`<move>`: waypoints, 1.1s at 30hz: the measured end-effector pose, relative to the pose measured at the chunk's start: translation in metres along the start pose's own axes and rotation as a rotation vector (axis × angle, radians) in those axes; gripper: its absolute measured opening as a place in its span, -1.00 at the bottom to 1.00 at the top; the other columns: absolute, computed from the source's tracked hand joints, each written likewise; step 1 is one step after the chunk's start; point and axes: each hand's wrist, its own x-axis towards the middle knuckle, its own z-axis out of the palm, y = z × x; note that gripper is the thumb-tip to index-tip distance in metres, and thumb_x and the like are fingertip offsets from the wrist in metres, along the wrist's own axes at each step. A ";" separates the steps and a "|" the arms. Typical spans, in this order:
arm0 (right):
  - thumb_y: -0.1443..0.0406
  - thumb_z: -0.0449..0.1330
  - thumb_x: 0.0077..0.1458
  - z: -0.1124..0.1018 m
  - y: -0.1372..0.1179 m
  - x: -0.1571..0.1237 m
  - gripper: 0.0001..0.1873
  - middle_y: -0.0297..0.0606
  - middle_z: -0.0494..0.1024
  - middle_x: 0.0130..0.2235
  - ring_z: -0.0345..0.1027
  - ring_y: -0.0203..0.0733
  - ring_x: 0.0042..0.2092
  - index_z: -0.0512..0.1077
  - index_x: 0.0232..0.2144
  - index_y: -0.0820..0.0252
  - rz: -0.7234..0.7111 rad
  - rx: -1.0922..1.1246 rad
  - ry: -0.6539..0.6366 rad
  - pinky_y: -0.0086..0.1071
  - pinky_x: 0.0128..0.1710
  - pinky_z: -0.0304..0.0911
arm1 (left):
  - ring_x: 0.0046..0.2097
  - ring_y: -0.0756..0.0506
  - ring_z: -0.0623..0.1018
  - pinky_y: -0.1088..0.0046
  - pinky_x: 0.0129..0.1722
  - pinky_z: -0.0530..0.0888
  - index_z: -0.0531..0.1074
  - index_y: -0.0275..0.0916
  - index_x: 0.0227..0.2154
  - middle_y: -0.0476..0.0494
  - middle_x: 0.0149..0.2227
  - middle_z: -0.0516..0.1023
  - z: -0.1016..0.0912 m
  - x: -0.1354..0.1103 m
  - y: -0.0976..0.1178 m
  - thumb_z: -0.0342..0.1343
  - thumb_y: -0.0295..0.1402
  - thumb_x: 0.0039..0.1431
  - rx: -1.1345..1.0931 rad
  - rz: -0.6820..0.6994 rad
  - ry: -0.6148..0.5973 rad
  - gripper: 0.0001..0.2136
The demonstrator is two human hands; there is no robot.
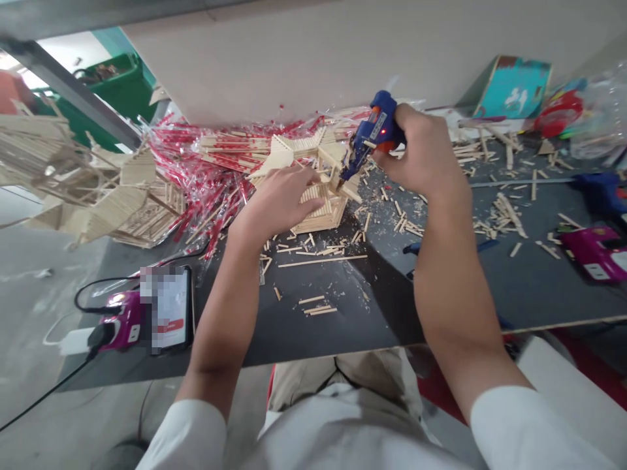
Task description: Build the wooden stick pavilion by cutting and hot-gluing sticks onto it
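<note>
Stick model (318, 212): a small house of pale wood sticks, on the dark table (343, 313), near the middle.
Left hand (279, 199): fingers spread, pressed down on the model to keep it still.
Right hand (424, 150): wrapped tight around a blue glue gun (377, 124).
Glue gun tip: points down at the model, very close to its sticks.
Good hold: both hands stay steady, with the left fingers back from the hot tip.
Close by: loose sticks (318, 261) lie around the model, and a pile of red and white sticks in clear plastic (196, 163) sits behind it.
Farther off: bigger stick models (98, 196), a second blue glue gun (600, 192), a pink power box (592, 254), a phone with a blurred screen (169, 310).
</note>
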 end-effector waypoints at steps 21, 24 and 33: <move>0.11 0.39 0.02 0.010 0.001 0.000 -0.70 -0.17 0.64 -0.09 0.43 0.39 0.13 0.40 -0.20 -0.15 -0.046 -0.023 -0.041 0.17 0.04 0.36 | 0.32 -0.34 0.49 0.08 0.38 0.28 0.40 -0.13 0.36 -0.23 0.22 0.60 0.003 -0.003 0.000 0.04 -0.08 0.45 0.089 -0.039 -0.067 -0.49; 0.11 0.39 0.02 0.010 0.001 0.000 -0.69 -0.18 0.65 -0.08 0.43 0.38 0.14 0.41 -0.19 -0.16 -0.042 -0.015 -0.042 0.16 0.04 0.37 | 0.31 -0.34 0.49 0.08 0.38 0.28 0.40 -0.14 0.36 -0.25 0.23 0.59 0.003 -0.003 0.000 0.04 -0.09 0.45 0.096 -0.043 -0.071 -0.49; 0.07 0.41 0.06 0.011 0.000 0.000 -0.67 -0.18 0.64 -0.04 0.43 0.36 0.14 0.43 -0.15 -0.15 -0.037 -0.042 -0.053 0.13 0.03 0.38 | 0.31 -0.34 0.50 0.09 0.37 0.29 0.39 -0.10 0.36 -0.22 0.21 0.59 0.005 -0.003 -0.001 0.04 -0.06 0.46 0.101 -0.042 -0.068 -0.49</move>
